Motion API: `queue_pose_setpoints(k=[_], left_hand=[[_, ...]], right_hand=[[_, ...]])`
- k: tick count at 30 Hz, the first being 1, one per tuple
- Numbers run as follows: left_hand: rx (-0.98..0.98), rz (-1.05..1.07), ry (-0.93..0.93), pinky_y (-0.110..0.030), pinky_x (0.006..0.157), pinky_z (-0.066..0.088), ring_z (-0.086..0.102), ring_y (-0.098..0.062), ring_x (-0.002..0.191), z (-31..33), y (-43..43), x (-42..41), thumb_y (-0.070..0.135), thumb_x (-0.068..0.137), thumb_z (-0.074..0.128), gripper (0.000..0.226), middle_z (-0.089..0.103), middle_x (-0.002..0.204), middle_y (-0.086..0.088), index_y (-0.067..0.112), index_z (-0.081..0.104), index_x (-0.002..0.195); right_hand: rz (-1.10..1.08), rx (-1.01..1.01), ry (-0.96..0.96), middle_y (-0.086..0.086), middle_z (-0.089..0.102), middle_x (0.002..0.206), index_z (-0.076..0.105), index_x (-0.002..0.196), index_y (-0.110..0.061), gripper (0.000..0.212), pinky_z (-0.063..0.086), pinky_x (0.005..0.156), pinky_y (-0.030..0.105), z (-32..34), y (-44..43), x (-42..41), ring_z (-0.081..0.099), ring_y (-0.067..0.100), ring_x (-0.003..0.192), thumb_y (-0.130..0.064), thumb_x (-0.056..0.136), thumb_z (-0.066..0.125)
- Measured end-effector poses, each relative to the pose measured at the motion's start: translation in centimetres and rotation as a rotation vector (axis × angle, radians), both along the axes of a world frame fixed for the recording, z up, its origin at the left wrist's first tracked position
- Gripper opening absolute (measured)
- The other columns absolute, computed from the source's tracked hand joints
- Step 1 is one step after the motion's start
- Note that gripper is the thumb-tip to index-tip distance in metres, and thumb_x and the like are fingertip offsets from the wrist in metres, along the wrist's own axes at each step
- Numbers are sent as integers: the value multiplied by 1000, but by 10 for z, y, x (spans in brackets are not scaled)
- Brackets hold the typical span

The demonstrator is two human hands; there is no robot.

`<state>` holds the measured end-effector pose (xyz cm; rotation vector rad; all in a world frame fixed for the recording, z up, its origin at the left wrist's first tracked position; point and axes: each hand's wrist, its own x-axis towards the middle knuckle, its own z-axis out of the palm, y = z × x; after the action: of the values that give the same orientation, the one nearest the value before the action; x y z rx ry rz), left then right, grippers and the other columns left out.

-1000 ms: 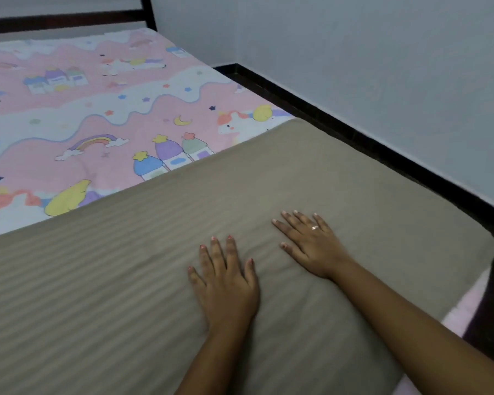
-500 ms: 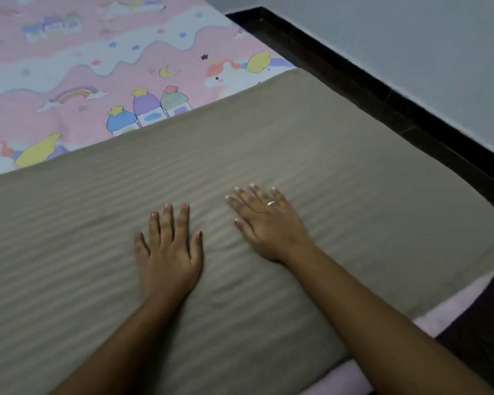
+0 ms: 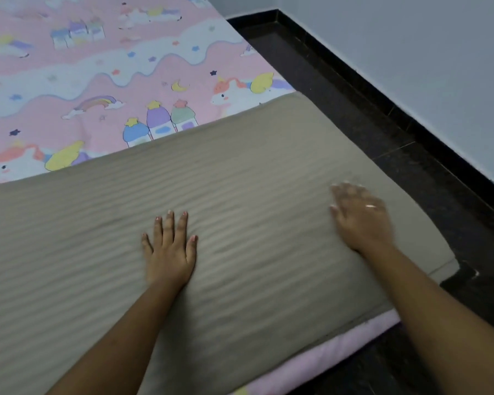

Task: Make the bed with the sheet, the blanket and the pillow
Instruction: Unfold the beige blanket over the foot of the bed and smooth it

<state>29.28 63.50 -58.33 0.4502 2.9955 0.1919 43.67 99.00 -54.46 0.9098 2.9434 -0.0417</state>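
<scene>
A taupe striped blanket point(image 3: 240, 172) lies folded across the near end of the bed. Beyond it shows the pink sheet point(image 3: 103, 69) printed with unicorns, rainbows and houses. My left hand point(image 3: 170, 249) rests flat on the blanket near its middle, fingers straight and close together. My right hand point(image 3: 360, 218) lies palm down on the blanket closer to its right edge, blurred, with a ring on one finger. No pillow is in view.
A dark floor strip point(image 3: 382, 132) runs along the bed's right side, with a pale wall point(image 3: 411, 52) beyond it. A pink strip of sheet point(image 3: 340, 349) shows under the blanket's near edge.
My right hand has slid to the right across the blanket, away from my left hand. My left hand stays pressed flat. The view has tilted downward.
</scene>
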Motion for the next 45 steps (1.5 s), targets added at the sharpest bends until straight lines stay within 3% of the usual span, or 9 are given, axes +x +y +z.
queue_pose_setpoints(k=[5,11,13,16,23,28,36,38,45], left_hand=[[26,36,-198,-52,116,3,-1,-31,147,27,44,51,61,78,-4,86,4,160,-7,19,7,153],[365,-242,-450,-43,117,7,22,-21,144,54,73,142,47,85,23,64,30,154,-1,25,39,144],[803,-53,-538,-31,103,42,58,-6,111,70,56,158,31,79,38,39,67,115,10,38,67,105],[1113,519,-263,-18,66,45,55,5,68,78,3,158,11,72,43,32,63,70,18,38,60,74],[783,288,-87,-28,104,32,46,-20,117,71,-67,49,4,75,45,40,56,119,-9,6,57,113],[446,26,-256,-41,118,16,19,-22,144,58,-64,23,14,92,52,49,31,152,-4,15,41,140],[149,-182,-452,-44,117,-1,-8,-11,147,60,-31,42,34,100,30,58,-4,159,11,32,3,151],[147,-181,-458,-45,117,-2,-11,-11,146,61,-20,38,33,100,34,62,-8,159,13,34,-2,150],[136,-93,-439,-42,118,-1,-13,-10,146,57,24,6,36,96,26,65,-12,159,10,27,-9,151]], right_hand=[[-387,-116,-39,11,15,159,23,150,-13,59,14,115,56,32,24,34,10,34,145,-42,98,17],[164,-335,89,16,37,150,44,142,-13,63,26,110,56,41,-136,-61,32,39,139,-46,92,25],[249,-447,77,7,22,158,31,149,-20,62,12,116,47,43,-191,-93,15,29,147,-47,94,21],[413,-457,-24,1,11,161,20,152,-23,55,3,118,44,27,-265,-112,4,22,149,-41,100,26],[661,-264,-85,-4,48,144,49,138,-33,50,23,110,43,-14,-293,-75,44,20,133,-43,89,38],[317,-188,-88,-1,44,147,42,143,-32,55,32,107,45,-11,-194,-47,43,24,135,-50,92,30],[-423,-132,-279,-6,-1,161,1,152,-38,60,12,116,51,30,-23,42,3,22,148,-57,96,12],[-538,-95,-189,5,11,160,13,153,-24,61,19,114,53,33,-18,25,13,28,145,-50,98,19],[391,-105,75,5,53,140,52,136,-18,60,42,101,49,-12,-169,-138,52,25,127,-48,89,32]])
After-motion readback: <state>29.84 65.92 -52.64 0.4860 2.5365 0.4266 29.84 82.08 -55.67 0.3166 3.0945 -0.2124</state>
